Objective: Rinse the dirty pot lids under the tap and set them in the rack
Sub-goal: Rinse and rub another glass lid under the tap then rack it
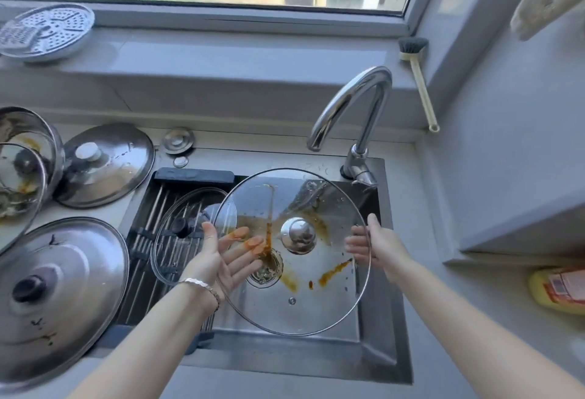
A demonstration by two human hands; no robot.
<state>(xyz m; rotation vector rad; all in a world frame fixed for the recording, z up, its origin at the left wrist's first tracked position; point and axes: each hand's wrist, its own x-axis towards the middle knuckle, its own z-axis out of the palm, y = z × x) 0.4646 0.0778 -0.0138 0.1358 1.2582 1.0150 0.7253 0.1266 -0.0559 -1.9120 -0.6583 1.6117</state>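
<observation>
A large glass lid (316, 303) with a steel knob and orange-brown sauce smears hangs over the sink (373, 363). My left hand (218, 256) lies flat under its left side, fingers straight and smeared orange behind the glass. My right hand (380, 246) grips the right rim. The tap (354, 107) arches above the lid's far right; no water shows. A smaller glass lid (171, 240) lies on the black rack (148, 215) in the sink's left part.
Several dirty steel lids (104, 164) (60, 297) and a pot with a lid (22, 161) sit on the counter at left. A steamer plate (44, 31) and a brush (418, 78) rest on the sill. A yellow bottle (557, 287) lies at right.
</observation>
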